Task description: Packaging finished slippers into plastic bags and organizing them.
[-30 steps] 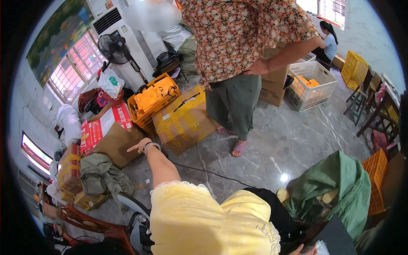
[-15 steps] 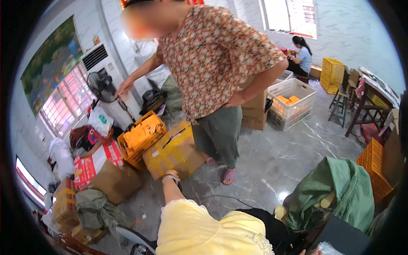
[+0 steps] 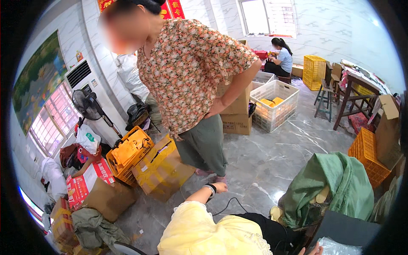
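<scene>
My left hand (image 3: 220, 187), with a dark band and a pale bracelet at the wrist, is held out over the grey marble floor, near a standing person's pink sandal. Its fingers look curled in, and nothing shows in them. Only some fingertips of my right hand (image 3: 313, 250) come into view at the lower edge. They are beside a clear plastic bag (image 3: 338, 247) and a dark flat panel (image 3: 346, 228); what they grip, if anything, is hidden. A taped cardboard box (image 3: 163, 172) stands on the floor left of my left hand.
A person in a flowered blouse (image 3: 191, 72) stands close in front. Orange crates (image 3: 369, 157) and a green cloth sack (image 3: 327, 182) are at right. An orange crate of yellow-orange pieces (image 3: 129, 148) is at left. A white crate (image 3: 276, 104) and a seated person (image 3: 282, 59) are farther back.
My left hand has come off the taped cardboard box and swung right over the floor. The standing person's outstretched arm is no longer seen by the fan. The view has shifted slightly.
</scene>
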A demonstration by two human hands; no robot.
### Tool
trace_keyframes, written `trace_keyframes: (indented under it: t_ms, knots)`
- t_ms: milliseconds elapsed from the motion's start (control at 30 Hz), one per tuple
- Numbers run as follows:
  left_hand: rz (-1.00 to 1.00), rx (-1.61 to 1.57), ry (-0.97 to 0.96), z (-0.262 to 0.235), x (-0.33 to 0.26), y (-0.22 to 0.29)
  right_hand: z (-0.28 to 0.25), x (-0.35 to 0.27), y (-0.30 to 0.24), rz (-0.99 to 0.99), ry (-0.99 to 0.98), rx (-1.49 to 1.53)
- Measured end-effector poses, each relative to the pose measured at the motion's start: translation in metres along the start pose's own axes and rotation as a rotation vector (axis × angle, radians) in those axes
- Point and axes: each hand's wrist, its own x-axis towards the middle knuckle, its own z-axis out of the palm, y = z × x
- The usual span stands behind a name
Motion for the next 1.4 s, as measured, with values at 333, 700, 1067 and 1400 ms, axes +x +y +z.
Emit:
trace_keyframes:
  t_ms: [333,700,1067,1400]
  knots:
    - [-0.047,0.385,-0.122,0.049,0.03,-0.058,0.01,0.014,0.01,-0.017,-0.015,0.03]
    - [-0.232,0.202,-0.212,0.062,0.031,-0.032,0.006,0.012,-0.001,-0.004,-0.012,0.014]
    - [0.121,0.303,-0.085,0.074,0.057,-0.007,0.005,0.0,-0.002,-0.01,-0.003,-0.019]
    - [-0.144,0.297,-0.23,0.068,0.031,-0.021,0.006,-0.003,-0.003,0.054,-0.049,-0.004]
